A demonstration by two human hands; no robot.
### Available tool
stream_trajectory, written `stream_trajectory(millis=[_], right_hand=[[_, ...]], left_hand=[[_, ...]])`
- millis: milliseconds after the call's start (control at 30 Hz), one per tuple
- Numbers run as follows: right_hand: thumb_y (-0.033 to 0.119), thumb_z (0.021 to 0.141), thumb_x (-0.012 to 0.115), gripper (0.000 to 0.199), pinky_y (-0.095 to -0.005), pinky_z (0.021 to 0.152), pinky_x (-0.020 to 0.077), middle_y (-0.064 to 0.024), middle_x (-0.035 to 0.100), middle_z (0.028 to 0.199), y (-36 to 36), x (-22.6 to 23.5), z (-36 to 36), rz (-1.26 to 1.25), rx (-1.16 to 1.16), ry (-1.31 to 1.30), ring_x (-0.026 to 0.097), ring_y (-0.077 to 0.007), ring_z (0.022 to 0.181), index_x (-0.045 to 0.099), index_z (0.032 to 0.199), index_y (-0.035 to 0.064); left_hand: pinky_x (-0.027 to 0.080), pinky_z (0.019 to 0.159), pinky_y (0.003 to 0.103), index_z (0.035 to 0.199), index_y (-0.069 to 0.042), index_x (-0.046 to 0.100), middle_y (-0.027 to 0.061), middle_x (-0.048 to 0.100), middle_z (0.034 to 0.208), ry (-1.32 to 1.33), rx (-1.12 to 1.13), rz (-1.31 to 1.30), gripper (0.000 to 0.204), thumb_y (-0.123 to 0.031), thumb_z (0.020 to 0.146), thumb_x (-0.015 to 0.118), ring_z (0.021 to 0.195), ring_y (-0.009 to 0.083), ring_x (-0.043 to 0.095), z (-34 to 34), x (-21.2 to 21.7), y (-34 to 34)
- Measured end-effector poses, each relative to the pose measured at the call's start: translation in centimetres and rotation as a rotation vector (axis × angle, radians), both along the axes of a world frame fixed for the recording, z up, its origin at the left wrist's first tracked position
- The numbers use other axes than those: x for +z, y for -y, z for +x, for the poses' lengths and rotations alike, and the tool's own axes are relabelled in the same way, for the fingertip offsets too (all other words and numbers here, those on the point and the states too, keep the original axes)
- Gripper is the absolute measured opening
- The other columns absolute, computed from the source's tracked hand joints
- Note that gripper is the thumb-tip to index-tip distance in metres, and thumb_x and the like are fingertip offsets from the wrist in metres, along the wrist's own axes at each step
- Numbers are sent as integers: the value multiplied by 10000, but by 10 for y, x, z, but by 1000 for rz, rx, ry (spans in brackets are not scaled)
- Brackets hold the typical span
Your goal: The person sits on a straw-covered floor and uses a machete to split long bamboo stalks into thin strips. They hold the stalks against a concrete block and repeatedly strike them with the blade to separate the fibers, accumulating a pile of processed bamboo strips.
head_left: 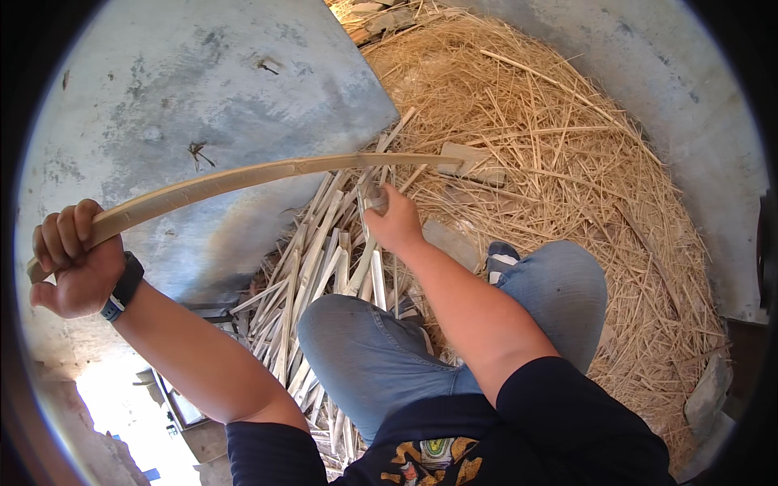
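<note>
Nearest the camera are the person's bent knees in blue jeans (pixel 381 356) and the dark sleeves of a shirt. Just beyond the knees lies a heap of short, pale split bamboo slats (pixel 324 267), fanned out on the ground — by the look of it, pieces already cut or split off. So a fair amount of work seems done, and the piece in hand looks only partly worked.

That piece is a long, pale yellow bamboo strip (pixel 243 178), thin and bowed. Its long axis runs almost level across the view, from the lower left up to the right, arching gently upward in the middle. The near end sticks out behind the left hand (pixel 77 259), which is clenched in a full fist around it, a black wristband (pixel 123 287) at the wrist. The far end points right, over the straw.

The right hand (pixel 395 220) is closed around something small and greyish just under the strip — whether it is a blade or a tool I cannot tell.

Farther out, a wide mound of dry golden straw and shavings (pixel 551 162) covers the ground, with a flat grey concrete slab (pixel 203 89) to the left.
</note>
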State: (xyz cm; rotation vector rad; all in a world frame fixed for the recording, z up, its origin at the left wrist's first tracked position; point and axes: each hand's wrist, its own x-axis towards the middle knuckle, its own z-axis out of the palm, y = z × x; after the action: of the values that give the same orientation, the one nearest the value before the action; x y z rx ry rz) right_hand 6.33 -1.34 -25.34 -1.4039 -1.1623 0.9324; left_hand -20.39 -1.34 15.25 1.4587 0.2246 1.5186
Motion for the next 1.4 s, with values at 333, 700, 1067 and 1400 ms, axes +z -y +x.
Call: stream_trajectory(millis=[333, 700, 1067, 1400], right_hand=[[198, 812, 706, 360, -434, 833, 546, -201, 719, 967, -16, -37, 13, -467, -129, -273, 704, -353, 925, 657, 1116, 11], [137, 834, 649, 152, -339, 551, 497, -53, 596, 703, -4, -40, 22, -325, 155, -641, 595, -180, 608, 618, 941, 33], [129, 870, 652, 384, -352, 491, 470, -103, 586, 799, -14, 14, 22, -419, -118, -491, 579, -181, 590, 478, 1186, -3], [183, 917, 721, 340, -344, 606, 504, -120, 615, 875, 8, 43, 40, -230, -67, -161, 630, -198, 729, 525, 1131, 5]], left_hand=[[284, 539, 288, 651, -174, 421, -56, 327, 547, 12, 66, 0, 490, -640, 766, 517, 476, 108, 311, 11, 1, -1], [307, 559, 262, 625, -211, 406, -82, 345, 547, 60, 57, -28, 527, -600, 652, 762, 471, 84, 299, 17, 2, -13], [254, 545, 283, 672, -184, 428, -68, 320, 559, 148, 73, -80, 514, -612, 642, 712, 482, 105, 274, 0, -12, -7], [244, 549, 279, 628, -212, 388, -81, 279, 538, 98, -38, -98, 771, -846, 466, 796, 493, 98, 235, 30, -4, 2]])
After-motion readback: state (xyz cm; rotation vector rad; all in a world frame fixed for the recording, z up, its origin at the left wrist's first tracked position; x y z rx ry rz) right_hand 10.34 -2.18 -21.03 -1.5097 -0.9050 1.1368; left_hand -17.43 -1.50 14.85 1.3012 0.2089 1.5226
